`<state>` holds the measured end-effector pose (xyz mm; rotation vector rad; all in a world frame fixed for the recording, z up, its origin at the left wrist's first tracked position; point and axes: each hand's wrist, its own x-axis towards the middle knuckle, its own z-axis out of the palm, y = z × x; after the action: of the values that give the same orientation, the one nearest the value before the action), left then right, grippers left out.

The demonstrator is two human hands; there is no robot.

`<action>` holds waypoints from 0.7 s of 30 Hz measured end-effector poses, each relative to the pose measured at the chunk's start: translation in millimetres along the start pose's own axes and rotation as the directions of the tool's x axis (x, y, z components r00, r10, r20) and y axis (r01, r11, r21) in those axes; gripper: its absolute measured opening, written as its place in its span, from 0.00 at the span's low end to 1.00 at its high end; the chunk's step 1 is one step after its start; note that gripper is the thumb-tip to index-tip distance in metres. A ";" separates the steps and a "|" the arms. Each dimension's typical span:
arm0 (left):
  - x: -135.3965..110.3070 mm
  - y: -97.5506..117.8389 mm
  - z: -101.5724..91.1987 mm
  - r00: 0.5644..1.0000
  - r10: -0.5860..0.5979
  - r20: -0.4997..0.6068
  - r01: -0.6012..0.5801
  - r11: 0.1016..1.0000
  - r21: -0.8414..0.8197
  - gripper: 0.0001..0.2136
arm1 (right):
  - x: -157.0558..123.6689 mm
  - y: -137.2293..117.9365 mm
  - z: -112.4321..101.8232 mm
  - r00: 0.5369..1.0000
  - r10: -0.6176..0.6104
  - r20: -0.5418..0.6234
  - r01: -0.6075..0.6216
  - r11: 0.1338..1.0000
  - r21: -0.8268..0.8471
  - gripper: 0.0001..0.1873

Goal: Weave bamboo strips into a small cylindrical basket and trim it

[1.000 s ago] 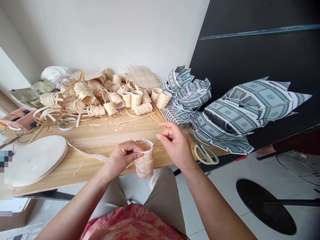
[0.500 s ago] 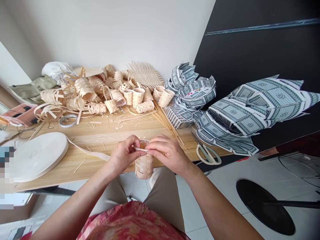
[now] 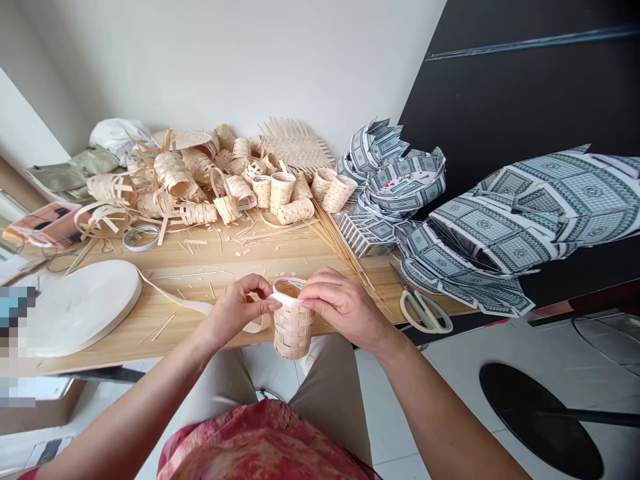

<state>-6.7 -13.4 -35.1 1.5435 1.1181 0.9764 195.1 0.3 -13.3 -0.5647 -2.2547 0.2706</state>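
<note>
A small woven basket hangs upright between my hands at the table's front edge, its mouth facing up. White ribbon lies folded along the near part of its rim. My left hand pinches the ribbon and rim at the left side, thumb in front. On the right side, my right hand presses the rim between fingers and thumb. The ribbon's tail runs left across the table to a large white roll. The basket's far side is partly hidden by my fingers.
White-handled scissors lie right of my hands, by thin wooden sticks. Behind are several woven baskets and a tape roll. Shapes folded from playing cards fill the right. Wood scraps dot the table.
The white ribbon, pinched above the basket before, now sits flat over its near rim. My hands have spread slightly apart, one at each side of the rim. The view has shifted a little.
</note>
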 end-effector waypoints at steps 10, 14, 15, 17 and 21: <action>8.1 17.7 -13.9 0.989 -0.034 0.141 0.062 0.978 -0.201 0.10 | 0.2 -1.3 -0.1 1.000 -0.001 0.015 0.000 1.000 0.024 0.07; 11.2 20.8 -16.9 0.988 0.024 0.156 -0.006 0.993 -0.118 0.09 | -0.7 -1.1 0.2 1.000 0.006 0.022 -0.007 0.999 0.034 0.07; 11.5 20.8 -17.6 0.985 0.015 0.169 0.005 0.993 -0.116 0.09 | -0.7 -1.2 0.2 1.000 0.006 0.022 -0.007 0.999 0.033 0.07; 11.4 20.6 -18.6 0.980 -0.008 0.197 0.034 0.991 -0.129 0.10 | -0.4 -1.4 0.2 1.000 0.004 0.023 -0.004 0.999 0.031 0.07; 9.7 22.5 -18.2 0.969 -0.028 0.244 0.062 0.989 -0.131 0.11 | -0.2 -1.8 0.0 1.000 0.011 0.027 -0.012 0.999 0.036 0.07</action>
<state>-16.9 -2.4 -8.5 1.4739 0.8914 0.7932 194.6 -1.3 -12.8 -0.5582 -2.2680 0.3253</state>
